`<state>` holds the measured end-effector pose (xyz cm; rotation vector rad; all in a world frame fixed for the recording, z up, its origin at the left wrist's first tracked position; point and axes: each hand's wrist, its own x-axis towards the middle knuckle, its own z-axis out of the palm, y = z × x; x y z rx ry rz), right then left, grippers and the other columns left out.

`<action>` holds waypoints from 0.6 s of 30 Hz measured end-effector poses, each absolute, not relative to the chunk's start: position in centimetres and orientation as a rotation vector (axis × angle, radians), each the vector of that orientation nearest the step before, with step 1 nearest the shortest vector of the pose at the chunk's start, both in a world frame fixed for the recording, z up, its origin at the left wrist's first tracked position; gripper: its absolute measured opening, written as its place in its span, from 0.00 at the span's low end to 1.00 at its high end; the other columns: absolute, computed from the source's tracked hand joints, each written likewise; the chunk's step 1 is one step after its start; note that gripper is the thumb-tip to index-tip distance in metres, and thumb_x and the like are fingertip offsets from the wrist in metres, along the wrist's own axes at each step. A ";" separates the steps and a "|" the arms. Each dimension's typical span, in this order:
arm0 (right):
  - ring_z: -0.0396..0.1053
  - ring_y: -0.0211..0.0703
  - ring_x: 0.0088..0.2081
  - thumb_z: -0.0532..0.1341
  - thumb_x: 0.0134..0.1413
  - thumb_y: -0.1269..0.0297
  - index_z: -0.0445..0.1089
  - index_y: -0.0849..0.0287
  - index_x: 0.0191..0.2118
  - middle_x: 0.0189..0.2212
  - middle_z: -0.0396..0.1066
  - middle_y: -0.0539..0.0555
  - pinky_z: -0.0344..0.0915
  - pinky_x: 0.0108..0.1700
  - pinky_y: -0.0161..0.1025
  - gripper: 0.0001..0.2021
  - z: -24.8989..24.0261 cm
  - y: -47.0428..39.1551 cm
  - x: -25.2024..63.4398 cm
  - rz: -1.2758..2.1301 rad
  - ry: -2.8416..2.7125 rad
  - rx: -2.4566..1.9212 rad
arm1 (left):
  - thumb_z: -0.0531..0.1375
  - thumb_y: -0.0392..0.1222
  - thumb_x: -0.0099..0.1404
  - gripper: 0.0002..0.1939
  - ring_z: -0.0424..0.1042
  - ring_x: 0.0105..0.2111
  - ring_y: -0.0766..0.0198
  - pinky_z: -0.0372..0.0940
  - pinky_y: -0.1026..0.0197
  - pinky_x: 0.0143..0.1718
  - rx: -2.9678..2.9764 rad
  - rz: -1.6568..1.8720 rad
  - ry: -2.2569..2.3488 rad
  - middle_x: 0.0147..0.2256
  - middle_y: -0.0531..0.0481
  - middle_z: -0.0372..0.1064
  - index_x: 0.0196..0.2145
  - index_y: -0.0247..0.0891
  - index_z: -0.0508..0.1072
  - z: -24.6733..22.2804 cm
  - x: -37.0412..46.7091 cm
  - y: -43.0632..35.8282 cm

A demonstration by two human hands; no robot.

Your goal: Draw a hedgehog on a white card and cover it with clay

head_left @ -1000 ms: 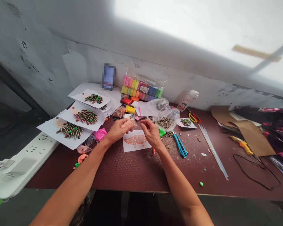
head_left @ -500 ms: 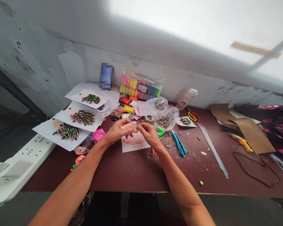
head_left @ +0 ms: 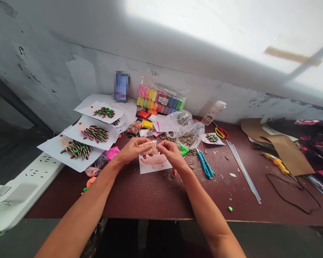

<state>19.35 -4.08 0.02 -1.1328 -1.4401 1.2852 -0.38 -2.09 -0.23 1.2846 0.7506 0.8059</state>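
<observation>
My left hand (head_left: 133, 149) is closed around a small pale packet (head_left: 154, 146), partly see-through, whose contents I cannot make out. Fingertips of my right hand (head_left: 171, 154) pinch at its right edge. Both hands are over a white paper (head_left: 145, 170) with an animal drawn in orange line, its top hidden by my fingers. Just past the hands lie striped sunflower seeds (head_left: 187, 139) and a crumpled clear plastic bag (head_left: 180, 120). A green lump in wrapping (head_left: 182, 149) sits beside my right hand.
Stacked sheets with seed-covered hedgehogs (head_left: 94, 133) lie left, above a white power strip (head_left: 39, 179). Coloured clay packs (head_left: 161, 98) lean at the wall. Rightward are a blue cutter (head_left: 204, 164), scissors (head_left: 221, 132), clear glue sticks (head_left: 243, 172), a yellow glue gun (head_left: 278, 165) and a bottle (head_left: 214, 113).
The pale packet now stands more upright between my fingers and shows more of itself. Both hands stay in nearly the same place above the drawing.
</observation>
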 end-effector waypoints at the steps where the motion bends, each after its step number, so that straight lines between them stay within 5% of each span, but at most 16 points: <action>1: 0.59 0.35 0.26 0.68 0.49 0.44 0.68 0.57 0.26 0.22 0.66 0.46 0.57 0.32 0.35 0.21 0.0 -4.1 19.4 1.306 -1.435 -1.126 | 0.69 0.57 0.58 0.22 0.76 0.33 0.60 0.68 0.62 0.32 1.272 0.803 0.724 0.33 0.46 0.77 0.37 0.33 0.75 -0.4 -0.5 -2.1; 10: 0.59 0.35 0.27 0.68 0.48 0.41 0.68 0.58 0.27 0.24 0.66 0.47 0.56 0.32 0.35 0.23 -0.4 -3.9 19.7 1.306 -1.410 -1.122 | 0.72 0.49 0.57 0.23 0.75 0.36 0.64 0.68 0.63 0.39 1.186 0.791 0.610 0.39 0.48 0.75 0.45 0.34 0.74 -0.6 -0.7 -2.2; 18: 0.60 0.35 0.27 0.67 0.49 0.50 0.70 0.58 0.29 0.25 0.67 0.48 0.57 0.32 0.35 0.15 -0.3 -4.0 19.4 1.197 -1.467 -1.161 | 0.73 0.54 0.54 0.24 0.75 0.31 0.65 0.69 0.63 0.35 1.106 0.821 0.693 0.33 0.50 0.75 0.38 0.33 0.73 -0.9 -0.3 -1.9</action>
